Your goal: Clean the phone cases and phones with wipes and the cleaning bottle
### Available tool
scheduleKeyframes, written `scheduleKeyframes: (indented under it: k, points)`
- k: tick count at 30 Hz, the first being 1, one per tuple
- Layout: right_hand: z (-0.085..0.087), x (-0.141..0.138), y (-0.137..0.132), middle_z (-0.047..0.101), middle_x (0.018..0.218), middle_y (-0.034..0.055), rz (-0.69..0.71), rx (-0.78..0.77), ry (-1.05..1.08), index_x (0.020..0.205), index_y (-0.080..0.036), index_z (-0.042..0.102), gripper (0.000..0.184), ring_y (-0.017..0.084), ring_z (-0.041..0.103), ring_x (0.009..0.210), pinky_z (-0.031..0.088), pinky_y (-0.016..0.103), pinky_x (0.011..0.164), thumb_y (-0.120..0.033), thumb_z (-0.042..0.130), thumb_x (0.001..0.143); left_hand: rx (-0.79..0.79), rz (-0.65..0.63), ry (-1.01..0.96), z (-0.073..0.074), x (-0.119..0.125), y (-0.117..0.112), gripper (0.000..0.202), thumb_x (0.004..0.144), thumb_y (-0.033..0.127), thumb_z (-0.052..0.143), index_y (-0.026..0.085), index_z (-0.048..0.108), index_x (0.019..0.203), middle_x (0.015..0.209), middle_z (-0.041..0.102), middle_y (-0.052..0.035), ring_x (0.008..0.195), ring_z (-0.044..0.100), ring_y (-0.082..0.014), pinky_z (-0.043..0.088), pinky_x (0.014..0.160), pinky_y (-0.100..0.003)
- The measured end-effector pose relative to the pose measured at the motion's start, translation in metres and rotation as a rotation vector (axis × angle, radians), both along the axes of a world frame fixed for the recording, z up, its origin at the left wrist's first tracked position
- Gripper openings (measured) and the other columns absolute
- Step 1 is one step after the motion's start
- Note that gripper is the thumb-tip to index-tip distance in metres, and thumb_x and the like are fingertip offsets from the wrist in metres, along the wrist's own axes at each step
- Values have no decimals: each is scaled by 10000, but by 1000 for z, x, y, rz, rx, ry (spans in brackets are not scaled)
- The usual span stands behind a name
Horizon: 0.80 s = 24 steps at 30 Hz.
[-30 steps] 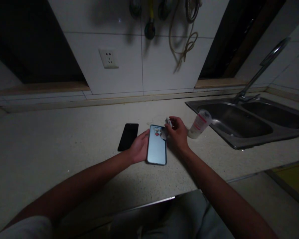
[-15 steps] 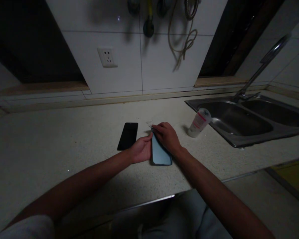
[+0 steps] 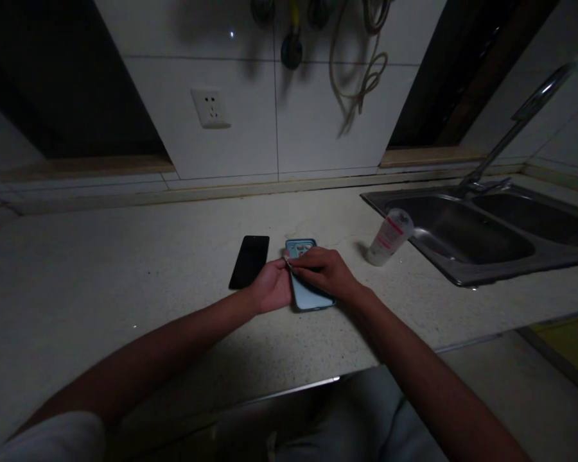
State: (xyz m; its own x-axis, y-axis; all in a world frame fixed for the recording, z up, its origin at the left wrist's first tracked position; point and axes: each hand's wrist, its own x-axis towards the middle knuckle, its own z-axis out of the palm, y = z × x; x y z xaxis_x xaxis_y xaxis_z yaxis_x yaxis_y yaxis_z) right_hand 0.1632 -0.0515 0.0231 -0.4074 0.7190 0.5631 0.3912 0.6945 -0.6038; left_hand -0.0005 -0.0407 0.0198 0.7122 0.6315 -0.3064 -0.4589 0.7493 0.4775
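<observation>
A light-blue phone [image 3: 308, 294] lies back-up on the pale countertop [image 3: 125, 269], its camera end pointing away from me. My left hand [image 3: 272, 285] grips its left edge, fingers curled. My right hand [image 3: 325, 273] lies across the phone's back, fingers pressed together on a small whitish wipe [image 3: 288, 262] that shows only at the fingertips. A second, black phone [image 3: 249, 261] lies flat just left of my left hand, untouched.
A white tube with a pink label [image 3: 388, 239] stands tilted beside the steel double sink [image 3: 491, 240] with its tap [image 3: 515, 128] at the right. A wall socket [image 3: 210, 107] and hanging cords [image 3: 361, 77] are on the tiled wall behind. The counter's front edge runs below my arms.
My right hand moved from the phone's camera end, near its right side, leftward and down across its back with the wipe. The phone turned slightly. My left hand stayed on its left edge.
</observation>
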Motion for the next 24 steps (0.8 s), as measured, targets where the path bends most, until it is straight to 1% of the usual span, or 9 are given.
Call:
scheduleKeyframes:
  k: [3,7,10,14,18,24]
  points:
    - [2,0,-2,783,904,50,91,-13,-7,1080,-303,779,216,203,688,811,480,366,797,-326,657,903,20,9,14,2,-2,0,372,937,276,458,131,629,1234,1046,726,-147,989,690,-282,479,957,-466]
    - [5,0,-5,768,837,51,132,-34,8,1068,-281,786,213,194,680,762,479,353,762,-325,654,907,29,27,26,6,-3,-1,381,973,331,433,133,615,1243,1052,715,-144,1002,681,-280,477,959,-470]
    - [6,-1,-7,770,838,51,158,-60,4,1063,-274,789,220,192,685,773,481,350,770,-341,636,918,26,52,13,8,-3,-1,412,998,374,396,131,606,1256,1057,705,-141,1008,674,-271,477,960,-458]
    - [7,-2,-8,774,857,52,163,-94,-15,1052,-274,790,230,192,682,781,482,357,790,-355,622,919,23,69,20,10,-3,-1,415,1007,385,387,135,608,1254,1066,699,-134,998,671,-258,482,951,-435]
    - [9,-3,-9,761,814,45,173,-99,-34,1006,-261,795,226,183,666,749,481,347,770,-358,612,916,30,59,41,9,-3,0,413,1002,372,390,130,607,1256,1052,700,-134,980,671,-263,487,936,-438]
    - [10,-5,-11,742,785,33,172,-79,-46,920,-254,786,202,187,658,746,480,352,777,-293,592,879,44,50,66,10,-3,0,416,1001,360,361,133,613,1242,1024,704,-132,954,672,-271,500,901,-439]
